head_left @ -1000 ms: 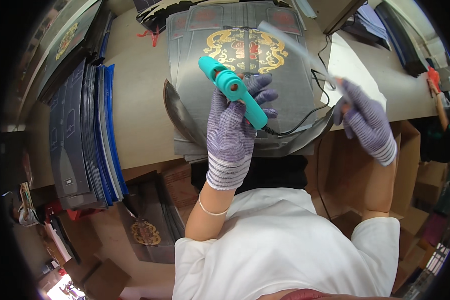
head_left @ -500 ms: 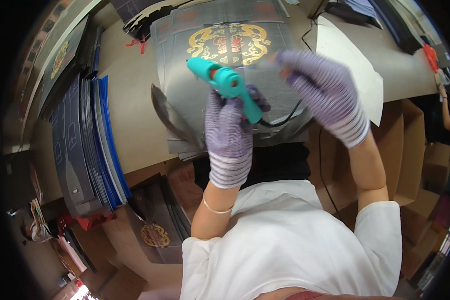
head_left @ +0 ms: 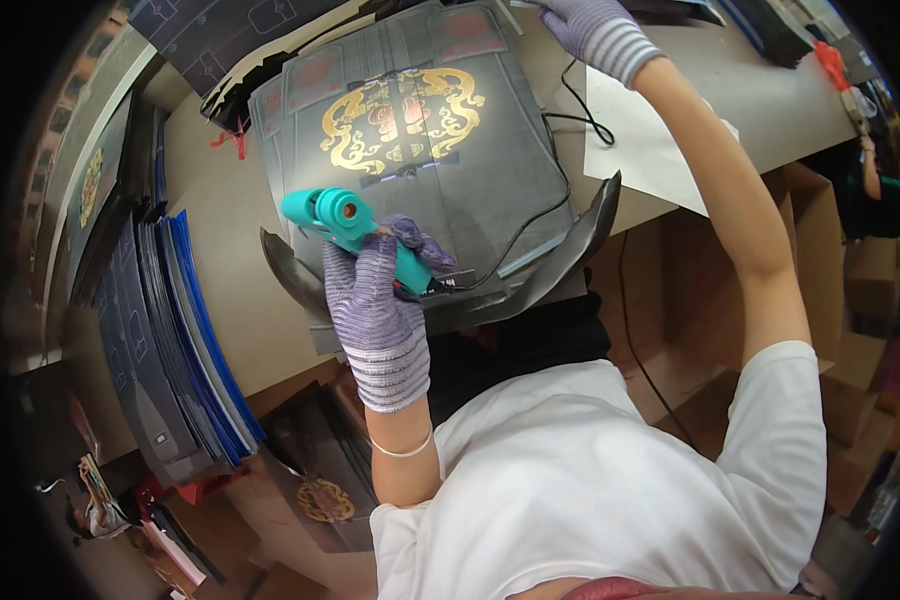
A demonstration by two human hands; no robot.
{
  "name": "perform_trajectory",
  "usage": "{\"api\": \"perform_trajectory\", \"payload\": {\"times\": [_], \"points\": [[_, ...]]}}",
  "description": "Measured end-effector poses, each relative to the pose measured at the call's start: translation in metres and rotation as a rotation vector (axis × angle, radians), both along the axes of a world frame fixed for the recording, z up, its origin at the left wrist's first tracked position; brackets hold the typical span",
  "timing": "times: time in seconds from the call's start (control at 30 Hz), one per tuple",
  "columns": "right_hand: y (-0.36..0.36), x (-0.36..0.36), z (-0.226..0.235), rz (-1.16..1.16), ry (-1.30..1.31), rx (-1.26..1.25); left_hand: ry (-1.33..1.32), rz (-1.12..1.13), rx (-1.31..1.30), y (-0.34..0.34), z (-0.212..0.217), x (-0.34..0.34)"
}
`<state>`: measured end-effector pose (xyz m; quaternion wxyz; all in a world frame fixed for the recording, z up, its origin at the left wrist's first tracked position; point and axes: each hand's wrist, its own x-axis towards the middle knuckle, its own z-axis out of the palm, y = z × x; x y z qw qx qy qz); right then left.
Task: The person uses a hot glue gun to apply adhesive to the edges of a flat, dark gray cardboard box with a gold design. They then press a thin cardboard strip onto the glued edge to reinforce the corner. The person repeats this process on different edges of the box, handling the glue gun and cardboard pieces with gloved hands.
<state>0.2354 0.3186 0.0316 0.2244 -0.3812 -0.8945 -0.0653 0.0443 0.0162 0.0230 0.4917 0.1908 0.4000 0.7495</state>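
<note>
My left hand (head_left: 375, 300), in a purple striped glove, grips a teal glue gun (head_left: 355, 232) whose black cord (head_left: 530, 215) trails to the right over the table. The gun hovers over the near end of a flat dark grey box blank (head_left: 420, 150) printed with a gold ornament. My right hand (head_left: 595, 28), gloved the same way, reaches far out past the top right corner of the blank; whether it holds anything is hidden at the picture's edge.
A stack of flat dark and blue-edged blanks (head_left: 170, 330) lies on the left of the tan table (head_left: 240, 300). A white sheet (head_left: 660, 150) lies at the right. Brown cartons (head_left: 830, 260) stand under the right side. More printed blanks (head_left: 320, 480) sit below the table.
My right hand left the spot beside the glue gun and stretched away to the far right end of the table. The left hand keeps holding the gun, slightly nearer.
</note>
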Motion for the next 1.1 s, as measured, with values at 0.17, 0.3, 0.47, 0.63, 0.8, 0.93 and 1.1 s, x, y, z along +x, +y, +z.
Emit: {"api": "perform_trajectory", "payload": {"times": [0.17, 0.3, 0.47, 0.63, 0.8, 0.93, 1.1], "points": [[-0.115, -0.008, 0.058, 0.29, -0.026, 0.041, 0.075, 0.027, -0.122, 0.003, 0.004, 0.006], [-0.183, -0.013, 0.061, 0.322, 0.128, 0.093, 0.127, -0.037, -0.14, 0.008, 0.002, 0.01], [-0.208, -0.028, 0.058, 0.329, 0.136, 0.058, 0.18, -0.022, -0.177, 0.005, 0.0, 0.015], [-0.21, -0.036, 0.05, 0.355, 0.111, 0.091, 0.303, 0.055, -0.201, 0.001, -0.003, 0.023], [-0.22, -0.033, 0.058, 0.305, 0.04, 0.019, 0.859, 0.248, -0.29, -0.001, -0.011, 0.03], [-0.226, -0.03, 0.06, 0.293, 0.024, -0.033, 0.987, 0.281, -0.279, -0.003, -0.01, 0.035], [-0.236, -0.037, 0.061, 0.305, 0.006, -0.036, 1.011, 0.3, -0.283, -0.009, -0.013, 0.038]]}}
